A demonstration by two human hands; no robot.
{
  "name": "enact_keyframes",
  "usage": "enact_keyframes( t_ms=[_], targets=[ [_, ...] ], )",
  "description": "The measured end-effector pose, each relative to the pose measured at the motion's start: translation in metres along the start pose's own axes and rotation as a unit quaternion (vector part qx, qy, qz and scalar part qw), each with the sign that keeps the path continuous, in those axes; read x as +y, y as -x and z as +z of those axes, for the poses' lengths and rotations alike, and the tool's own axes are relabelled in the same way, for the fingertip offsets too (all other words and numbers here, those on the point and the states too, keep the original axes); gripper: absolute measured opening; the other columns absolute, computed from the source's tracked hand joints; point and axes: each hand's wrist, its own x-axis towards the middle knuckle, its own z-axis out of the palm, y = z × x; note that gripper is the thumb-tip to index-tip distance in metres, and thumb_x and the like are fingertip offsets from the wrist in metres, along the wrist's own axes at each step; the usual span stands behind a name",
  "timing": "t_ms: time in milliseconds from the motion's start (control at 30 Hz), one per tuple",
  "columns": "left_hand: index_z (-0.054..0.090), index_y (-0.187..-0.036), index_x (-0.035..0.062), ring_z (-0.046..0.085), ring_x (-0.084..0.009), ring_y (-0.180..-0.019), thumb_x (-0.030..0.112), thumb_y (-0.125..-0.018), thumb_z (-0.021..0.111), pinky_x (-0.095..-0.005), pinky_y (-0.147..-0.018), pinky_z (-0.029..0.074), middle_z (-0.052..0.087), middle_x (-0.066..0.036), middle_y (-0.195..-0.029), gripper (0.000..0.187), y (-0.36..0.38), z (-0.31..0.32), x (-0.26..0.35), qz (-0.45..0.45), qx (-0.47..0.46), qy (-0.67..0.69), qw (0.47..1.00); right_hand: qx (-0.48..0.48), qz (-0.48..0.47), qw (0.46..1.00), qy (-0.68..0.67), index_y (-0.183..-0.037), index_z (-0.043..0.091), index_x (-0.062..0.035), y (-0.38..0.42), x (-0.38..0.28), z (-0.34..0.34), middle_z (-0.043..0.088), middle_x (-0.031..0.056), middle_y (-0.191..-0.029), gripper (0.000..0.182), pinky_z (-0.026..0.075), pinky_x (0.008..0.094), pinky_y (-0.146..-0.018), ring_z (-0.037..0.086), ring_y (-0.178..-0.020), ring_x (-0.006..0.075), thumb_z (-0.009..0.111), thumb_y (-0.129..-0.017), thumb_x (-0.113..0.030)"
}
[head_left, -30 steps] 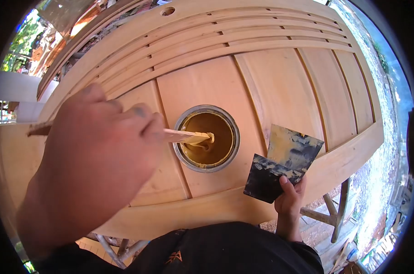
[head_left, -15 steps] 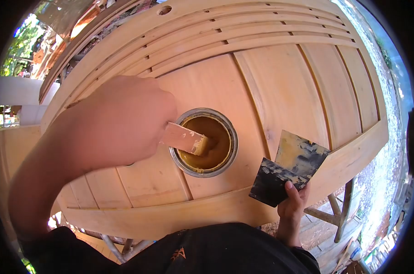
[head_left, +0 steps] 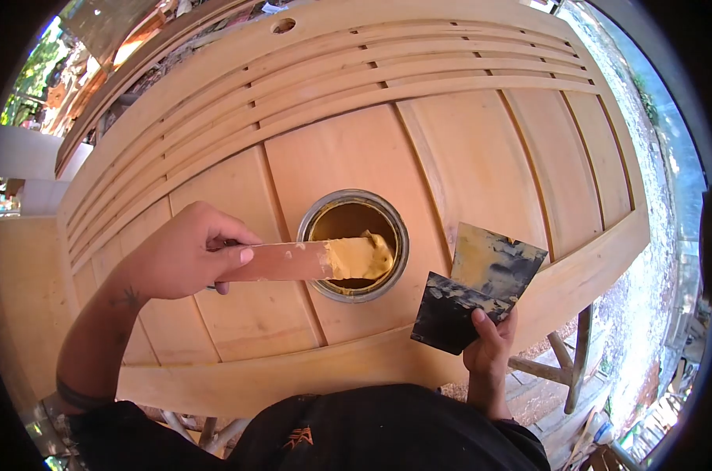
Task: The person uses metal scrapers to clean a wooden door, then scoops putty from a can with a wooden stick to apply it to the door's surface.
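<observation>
My left hand [head_left: 187, 251] pinches the bare end of a flat wooden stick [head_left: 273, 261]. Yellowish putty [head_left: 360, 257] coats the stick's far end, which lies over the mouth of a round metal can [head_left: 304, 275]. Inside the can is brownish-yellow paste, partly covered by the stick. To the right, my right hand [head_left: 493, 345] grips two flat putty spreaders, thumb on top. One spreader [head_left: 450, 314] is dark and smeared; the other [head_left: 497, 263] fans out behind it, part yellowish and part black. Both spreaders are above the wooden panel's near edge.
Beneath the can lies a large wooden door panel [head_left: 348, 157] with grooves, slats and a round hole [head_left: 284, 26] at the far side. A wooden support leg [head_left: 580, 361] stands below its right edge. Clutter and planks lie beyond the far left.
My left hand has drawn back left and lifted the stick from the paste, now turned level with a lump of putty on it. My right hand still holds the spreaders.
</observation>
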Motion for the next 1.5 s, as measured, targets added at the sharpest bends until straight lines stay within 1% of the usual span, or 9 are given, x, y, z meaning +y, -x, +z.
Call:
enact_keyframes(
  t_ms=[200,400,600,700,1067,1200,1300,1400,1500],
  targets=[
    [0.061,-0.100,-0.0079,0.055,-0.0086,-0.059,0.007,-0.088,0.053,-0.0227,-0.055,0.047,0.060,-0.007,-0.071,0.021,0.012,0.011,-0.022,0.045,0.072,0.100,0.991,-0.003,0.005,1.000,0.000,-0.123,0.040,0.0015,0.001,-0.002,0.001,0.054,0.0118,-0.115,0.049,0.038,0.0348,-0.096,0.053,-0.106,0.0222,0.057,-0.077,0.002],
    [0.060,-0.100,-0.0080,0.056,-0.0091,-0.064,0.006,-0.089,0.052,-0.0230,-0.060,0.048,0.062,-0.007,-0.077,0.020,0.021,0.015,-0.022,0.084,0.144,0.069,0.984,-0.021,-0.005,1.000,-0.007,-0.123,0.041,0.0013,0.002,-0.004,0.003,0.055,0.0118,-0.114,0.049,0.038,0.0343,-0.095,0.054,-0.105,0.0219,0.057,-0.076,0.001],
    [0.061,-0.101,-0.0065,0.061,-0.0152,-0.083,0.000,-0.085,0.054,-0.0264,-0.077,0.049,0.064,-0.012,-0.088,0.018,0.028,0.021,-0.026,0.186,0.226,-0.050,0.955,-0.022,0.015,0.998,-0.054,-0.120,0.043,0.0000,0.001,-0.008,0.004,0.056,0.0108,-0.111,0.046,0.040,0.0331,-0.092,0.055,-0.103,0.0210,0.059,-0.077,0.003],
    [0.061,-0.102,-0.0054,0.060,-0.0188,-0.093,-0.003,-0.082,0.057,-0.0285,-0.084,0.049,0.062,-0.014,-0.099,0.021,0.026,0.031,-0.032,0.210,0.248,-0.037,0.945,-0.033,0.033,0.997,-0.062,-0.121,0.042,0.0003,0.001,-0.011,0.003,0.056,0.0114,-0.112,0.047,0.040,0.0338,-0.093,0.055,-0.103,0.0212,0.058,-0.077,0.002],
    [0.060,-0.106,-0.0002,0.056,-0.0197,-0.100,-0.009,-0.074,0.065,-0.0295,-0.087,0.048,0.056,-0.014,-0.106,0.034,-0.026,0.086,-0.076,0.347,0.348,0.057,0.869,-0.075,0.065,0.987,-0.123,-0.121,0.041,0.0012,0.000,-0.014,0.004,0.056,0.0124,-0.112,0.047,0.041,0.0338,-0.092,0.055,-0.103,0.0209,0.059,-0.078,0.002],
    [0.056,-0.109,-0.0047,0.058,-0.0168,-0.091,0.010,-0.087,0.059,-0.0287,-0.082,0.048,0.059,-0.011,-0.101,0.026,-0.032,0.093,-0.072,0.326,0.276,0.143,0.893,-0.053,0.069,0.989,-0.118,-0.121,0.041,0.0004,0.001,-0.009,-0.002,0.055,0.0119,-0.113,0.046,0.041,0.0335,-0.092,0.054,-0.103,0.0201,0.058,-0.078,0.004],
    [0.055,-0.110,-0.0056,0.059,-0.0140,-0.080,0.017,-0.091,0.053,-0.0272,-0.074,0.049,0.063,-0.010,-0.092,0.029,-0.027,0.084,-0.059,0.241,0.267,0.130,0.924,-0.051,0.069,0.989,-0.122,-0.122,0.040,0.0002,0.000,-0.010,-0.001,0.055,0.0114,-0.112,0.047,0.041,0.0335,-0.092,0.054,-0.104,0.0202,0.058,-0.078,0.005],
    [0.058,-0.107,-0.0032,0.060,-0.0120,-0.079,0.016,-0.092,0.052,-0.0238,-0.072,0.049,0.063,-0.008,-0.092,0.025,-0.008,0.060,-0.041,0.185,0.266,0.074,0.943,-0.045,0.068,0.990,-0.115,-0.122,0.039,0.0002,0.001,-0.010,0.000,0.055,0.0115,-0.112,0.048,0.042,0.0337,-0.092,0.054,-0.104,0.0206,0.058,-0.078,0.005],
    [0.060,-0.105,-0.0008,0.062,-0.0207,-0.072,0.008,-0.087,0.054,-0.0293,-0.066,0.049,0.065,-0.014,-0.086,0.021,0.007,0.040,0.002,0.217,0.309,-0.227,0.898,-0.024,0.066,0.993,-0.098,-0.123,0.039,0.0000,0.001,-0.006,-0.002,0.055,0.0119,-0.112,0.049,0.042,0.0340,-0.091,0.054,-0.104,0.0210,0.057,-0.077,0.005]
  ],
)
